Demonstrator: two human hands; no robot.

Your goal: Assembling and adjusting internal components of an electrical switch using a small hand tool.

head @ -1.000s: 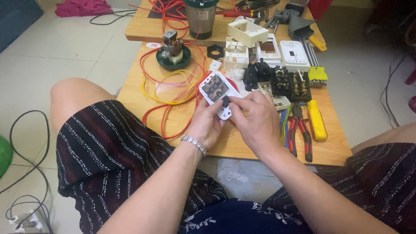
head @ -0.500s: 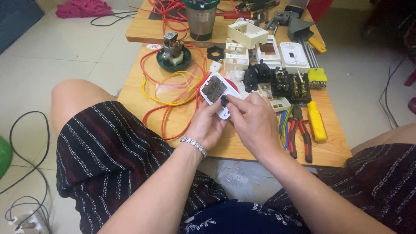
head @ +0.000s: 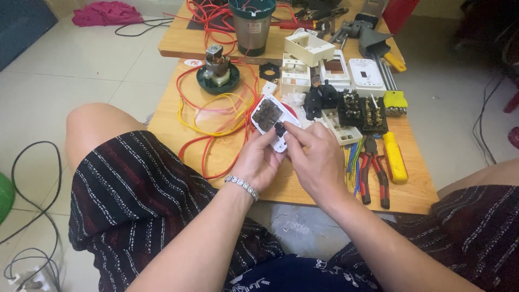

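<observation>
1. The white rounded plastic switch plate with a dark insert is held tilted above the low wooden table, back face towards us.
2. Our left hand grasps the plate from below; our right hand pinches a small black part against its back.
3. We judge this a fitting step, though the part is too small to identify.
4. The next move calls for steady, square pressure.
5. Red-handled pliers and a yellow-handled tool lie just right.

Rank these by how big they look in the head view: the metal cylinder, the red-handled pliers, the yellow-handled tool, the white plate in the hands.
1. Metal cylinder, though it is cut off at the top edge
2. Red-handled pliers
3. White plate and yellow-handled tool: too alike to rank
</observation>
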